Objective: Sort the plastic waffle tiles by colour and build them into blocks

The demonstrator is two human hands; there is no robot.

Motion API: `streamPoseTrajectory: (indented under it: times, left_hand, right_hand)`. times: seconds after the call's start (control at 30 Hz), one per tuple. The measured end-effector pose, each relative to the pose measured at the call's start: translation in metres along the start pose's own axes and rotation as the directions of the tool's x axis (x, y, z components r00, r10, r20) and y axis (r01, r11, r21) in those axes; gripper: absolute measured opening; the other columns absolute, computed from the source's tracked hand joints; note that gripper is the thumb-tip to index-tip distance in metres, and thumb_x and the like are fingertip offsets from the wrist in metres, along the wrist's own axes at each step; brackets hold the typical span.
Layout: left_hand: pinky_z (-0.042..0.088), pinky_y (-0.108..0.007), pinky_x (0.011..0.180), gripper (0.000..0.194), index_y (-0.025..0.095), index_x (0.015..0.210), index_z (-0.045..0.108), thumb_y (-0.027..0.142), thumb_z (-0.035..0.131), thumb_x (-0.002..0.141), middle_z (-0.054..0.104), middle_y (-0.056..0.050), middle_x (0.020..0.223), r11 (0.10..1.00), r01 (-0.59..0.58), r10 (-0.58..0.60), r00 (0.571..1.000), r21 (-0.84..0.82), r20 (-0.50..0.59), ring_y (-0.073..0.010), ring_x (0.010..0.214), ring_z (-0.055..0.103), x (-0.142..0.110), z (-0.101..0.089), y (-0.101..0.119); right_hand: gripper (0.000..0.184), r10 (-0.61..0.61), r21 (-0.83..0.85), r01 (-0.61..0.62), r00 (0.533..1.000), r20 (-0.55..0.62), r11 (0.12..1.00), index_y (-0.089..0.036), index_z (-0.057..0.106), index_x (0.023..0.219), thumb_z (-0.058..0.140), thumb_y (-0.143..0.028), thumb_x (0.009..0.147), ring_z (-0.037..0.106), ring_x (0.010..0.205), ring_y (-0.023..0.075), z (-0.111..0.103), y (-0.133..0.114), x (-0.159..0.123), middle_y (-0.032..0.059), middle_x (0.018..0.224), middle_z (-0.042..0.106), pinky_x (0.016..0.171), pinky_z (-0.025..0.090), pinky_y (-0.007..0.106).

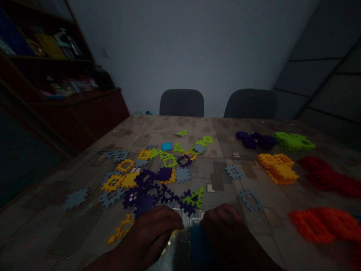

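At the near edge of the table, my left hand (158, 231) is closed around a yellow toothed building tile (171, 241), seen almost edge-on. Close by on its right, my right hand (224, 229) curls over a blue building tile (199, 244), whose lower part is dark and partly covered by the hand. A small gap separates the two tiles. Just beyond my hands lie purple tiles (145, 203) and a lime-green triangular tile (196, 198). A yellow tile strip (121, 228) rests left of my left forearm.
Mixed loose tiles spread over the middle left, with a grey-blue tile (76, 198) at the far left. On the right are piles sorted by colour: orange (324, 224), red (329, 177), yellow (278, 168), green (293, 141) and purple (255, 140). Two chairs (182, 102) stand behind the table.
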State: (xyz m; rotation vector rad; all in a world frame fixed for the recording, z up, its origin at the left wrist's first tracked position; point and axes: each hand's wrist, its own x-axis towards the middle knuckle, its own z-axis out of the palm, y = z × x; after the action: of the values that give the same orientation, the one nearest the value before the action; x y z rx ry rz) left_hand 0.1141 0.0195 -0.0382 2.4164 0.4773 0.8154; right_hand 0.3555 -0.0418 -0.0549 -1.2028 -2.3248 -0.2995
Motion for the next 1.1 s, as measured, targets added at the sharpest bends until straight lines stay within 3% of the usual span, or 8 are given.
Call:
streamPoseTrajectory:
  times: [0.13,0.27,0.43,0.73,0.93,1.1]
  left_hand:
    - [0.053,-0.025,0.079,0.031,0.018,0.116,0.060,0.006,0.039,0.098,0.066,-0.006,0.104,1.000,-0.017,0.017,1.000,-0.013,-0.011,-0.0150,0.095,0.063,-0.002,0.002,-0.003]
    - [0.053,-0.025,0.080,0.030,0.018,0.116,0.060,0.006,0.039,0.098,0.066,-0.006,0.103,1.000,-0.018,0.018,1.000,0.000,-0.017,-0.0155,0.094,0.063,-0.004,0.004,-0.005]
    - [0.053,-0.027,0.081,0.030,0.018,0.117,0.060,0.007,0.039,0.098,0.067,-0.008,0.104,1.000,-0.024,0.024,1.000,-0.010,0.001,-0.0174,0.095,0.064,-0.003,0.002,-0.005]
    - [0.054,-0.027,0.080,0.030,0.018,0.115,0.060,0.006,0.039,0.097,0.066,-0.008,0.104,1.000,-0.001,0.001,1.000,-0.016,0.009,-0.0170,0.094,0.064,-0.002,0.004,-0.006]
    - [0.055,-0.022,0.081,0.030,0.022,0.113,0.062,0.012,0.037,0.099,0.067,-0.005,0.103,0.999,0.034,-0.034,0.998,0.003,-0.057,-0.0139,0.094,0.066,0.003,-0.001,-0.008]
    - [0.055,-0.017,0.082,0.027,0.026,0.110,0.064,0.017,0.041,0.100,0.069,-0.001,0.103,0.993,0.046,-0.041,0.998,0.112,-0.047,-0.0119,0.092,0.068,0.023,-0.012,-0.010]
  right_hand:
    - [0.028,0.017,0.045,-0.021,0.995,0.096,0.999,-0.020,0.054,0.107,0.064,-0.022,0.081,0.058,0.081,0.0204,0.005,-0.001,0.000,0.0010,0.090,0.067,0.089,0.042,0.041]
    - [0.017,0.002,0.061,-0.011,0.989,0.145,0.998,-0.021,0.056,0.095,0.067,-0.027,0.083,0.059,0.079,0.0201,0.003,0.002,0.001,0.0003,0.086,0.065,0.086,0.043,0.041]
    - [0.020,0.004,0.052,-0.013,0.984,0.181,0.999,-0.021,0.054,0.086,0.072,-0.024,0.078,0.057,0.076,0.0191,0.005,0.007,-0.002,-0.0015,0.082,0.062,0.082,0.044,0.039]
    - [0.018,0.002,-0.036,-0.001,0.999,0.039,0.999,-0.023,0.049,0.085,0.065,-0.017,0.079,0.054,0.069,0.0179,0.021,0.014,-0.012,-0.0032,0.075,0.058,0.074,0.041,0.035]
    - [0.023,-0.057,-0.089,0.060,0.998,0.033,0.994,-0.022,0.044,0.075,0.065,-0.018,0.082,0.048,0.061,0.0157,0.031,0.013,-0.013,-0.0033,0.068,0.054,0.062,0.036,0.031]
    - [0.021,-0.068,-0.096,0.091,0.972,0.223,0.991,-0.020,0.049,0.072,0.068,-0.021,0.082,0.049,0.062,0.0158,0.017,0.010,-0.003,-0.0007,0.068,0.056,0.058,0.034,0.030]
